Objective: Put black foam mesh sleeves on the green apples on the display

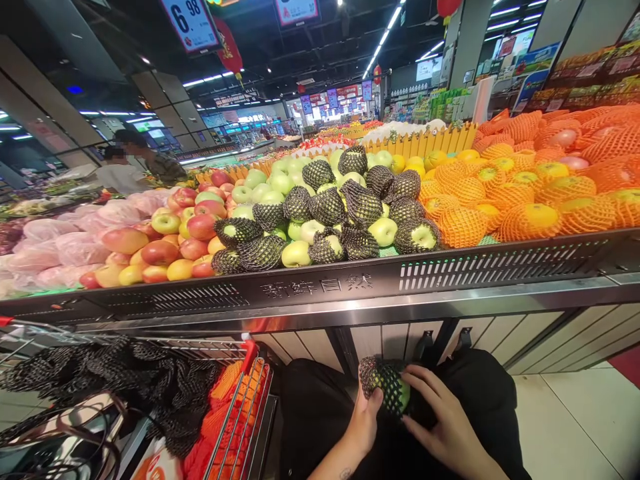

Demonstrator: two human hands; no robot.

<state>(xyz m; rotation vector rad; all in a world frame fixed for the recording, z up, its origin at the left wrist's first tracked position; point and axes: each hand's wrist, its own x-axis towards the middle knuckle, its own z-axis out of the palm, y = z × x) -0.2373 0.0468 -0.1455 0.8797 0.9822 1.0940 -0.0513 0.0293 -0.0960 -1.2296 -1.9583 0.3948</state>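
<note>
Low over my lap, a green apple (pixel 404 395) sits partly inside a black foam net sleeve (pixel 384 381). My left hand (pixel 364 415) is closed around the sleeve's left end, its thumb pressed on the near side. On the other side, my right hand (pixel 439 415) curves its fingers and thumb around the apple's right edge, where bare green skin shows. Its fingertips are partly hidden behind the fruit. Ahead, on the display, green apples (pixel 296 254) lie among others in black net sleeves (pixel 327 208).
A shopping cart (pixel 240 413) at my left holds black foam nets (pixel 100 373) and orange-red nets (pixel 225 407). The black display edge (pixel 320 287) runs across in front. Red-yellow apples (pixel 163 252) lie left, orange-netted fruit (pixel 460 223) right. A person (pixel 123 170) is at far left.
</note>
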